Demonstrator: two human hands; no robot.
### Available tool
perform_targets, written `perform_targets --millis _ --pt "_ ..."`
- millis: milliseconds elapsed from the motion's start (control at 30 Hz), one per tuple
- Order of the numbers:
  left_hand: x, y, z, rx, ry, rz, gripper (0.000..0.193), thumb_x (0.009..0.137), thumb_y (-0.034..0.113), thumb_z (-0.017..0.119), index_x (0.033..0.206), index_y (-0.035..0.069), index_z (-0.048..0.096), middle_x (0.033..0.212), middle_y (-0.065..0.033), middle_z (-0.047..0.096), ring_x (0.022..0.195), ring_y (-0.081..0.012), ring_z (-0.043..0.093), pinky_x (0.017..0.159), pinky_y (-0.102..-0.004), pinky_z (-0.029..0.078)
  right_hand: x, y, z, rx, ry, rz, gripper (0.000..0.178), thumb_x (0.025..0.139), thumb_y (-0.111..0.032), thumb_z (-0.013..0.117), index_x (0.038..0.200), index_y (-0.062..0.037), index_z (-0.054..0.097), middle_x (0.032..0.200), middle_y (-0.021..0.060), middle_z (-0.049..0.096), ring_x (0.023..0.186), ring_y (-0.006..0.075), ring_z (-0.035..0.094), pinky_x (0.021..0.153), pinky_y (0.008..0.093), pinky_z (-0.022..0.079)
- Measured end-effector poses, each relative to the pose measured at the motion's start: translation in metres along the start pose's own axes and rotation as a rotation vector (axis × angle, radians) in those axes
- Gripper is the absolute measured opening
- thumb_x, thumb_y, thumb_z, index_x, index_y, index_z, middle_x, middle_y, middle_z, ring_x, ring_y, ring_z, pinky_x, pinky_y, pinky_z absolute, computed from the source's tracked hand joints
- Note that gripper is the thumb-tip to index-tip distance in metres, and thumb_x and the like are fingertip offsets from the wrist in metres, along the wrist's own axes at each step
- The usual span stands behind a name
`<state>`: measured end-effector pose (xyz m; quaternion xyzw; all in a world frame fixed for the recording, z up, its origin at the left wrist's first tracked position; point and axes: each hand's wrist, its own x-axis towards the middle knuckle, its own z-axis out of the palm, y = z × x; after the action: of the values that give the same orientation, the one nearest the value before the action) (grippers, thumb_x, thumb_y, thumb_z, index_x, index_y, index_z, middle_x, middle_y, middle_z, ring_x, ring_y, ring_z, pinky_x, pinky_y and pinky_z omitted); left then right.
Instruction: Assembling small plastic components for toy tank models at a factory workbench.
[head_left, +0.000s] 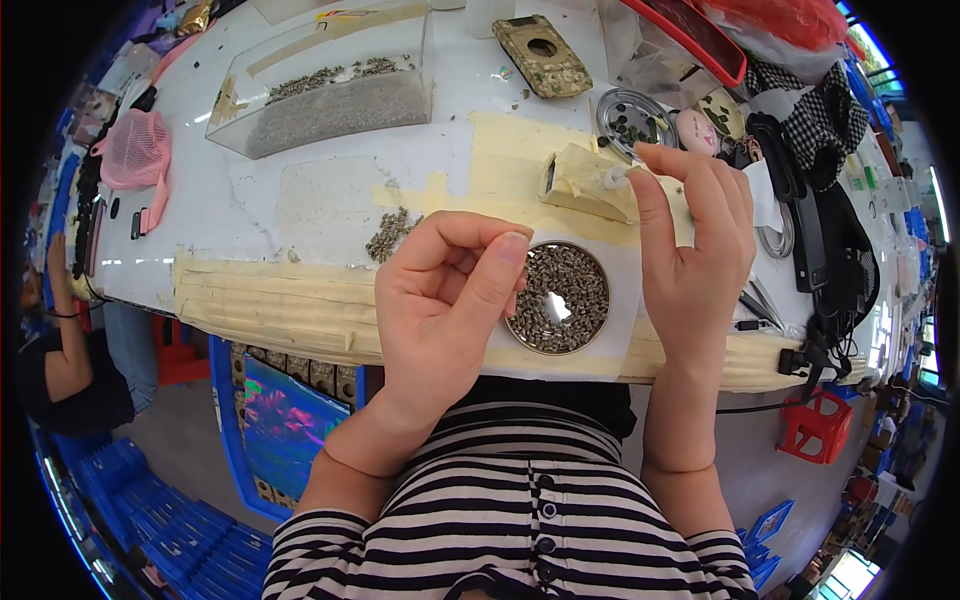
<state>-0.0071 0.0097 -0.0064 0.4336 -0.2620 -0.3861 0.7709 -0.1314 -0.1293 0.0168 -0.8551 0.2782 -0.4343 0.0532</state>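
Note:
My left hand (435, 300) is closed, with thumb and forefinger pinched at the left rim of a round dish (510, 335) full of small metal parts (570, 275). What sits in that pinch, if anything, is too small to name. My right hand (700, 225) is raised to the right of the dish, thumb and forefinger curled toward each other. Their tips are beside a small white tip (615, 178) on a tape-covered block (585, 185); anything between them cannot be made out. Left of the dish, more small metal parts (392, 235) lie loose, partly behind my left hand.
A clear bin (340, 125) of small parts stands at the back left. Behind the block are a camouflage-patterned toy tank hull (540, 58) and a clear round dish (635, 122) with dark green bits. Tweezers (765, 300) and black cables (815, 330) lie at right. Tape covers the table's front edge (270, 305).

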Motion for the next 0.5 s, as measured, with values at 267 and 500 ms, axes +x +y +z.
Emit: perform_targets --millis 267,500 --pt "-0.005 0.001 -0.002 0.055 -0.017 0.061 0.011 0.094 0.002 0.063 0.104 -0.004 0.062 0.088 -0.0036 0.066 0.077 -0.0049 0.06 0.069 -0.0181 0.048 -0.018 -0.04 -0.02 0.661 -0.361 0.268 0.007 0.081 -0.002 0.071 0.086 -0.0011 0.068 0.079 0.0068 0.064 0.073 0.0213 0.057 0.068 0.0309 0.044" --pt "-0.005 0.007 -0.006 0.142 -0.129 0.086 0.012 0.093 -0.001 0.064 0.104 -0.005 0.062 0.096 -0.0062 0.066 0.086 -0.0077 0.062 0.078 -0.0205 0.049 -0.025 -0.041 -0.017 0.972 -0.508 0.548 0.005 0.084 -0.003 0.068 0.086 0.0016 0.066 0.077 0.0039 0.064 0.067 0.0094 0.056 0.062 0.0235 0.045"
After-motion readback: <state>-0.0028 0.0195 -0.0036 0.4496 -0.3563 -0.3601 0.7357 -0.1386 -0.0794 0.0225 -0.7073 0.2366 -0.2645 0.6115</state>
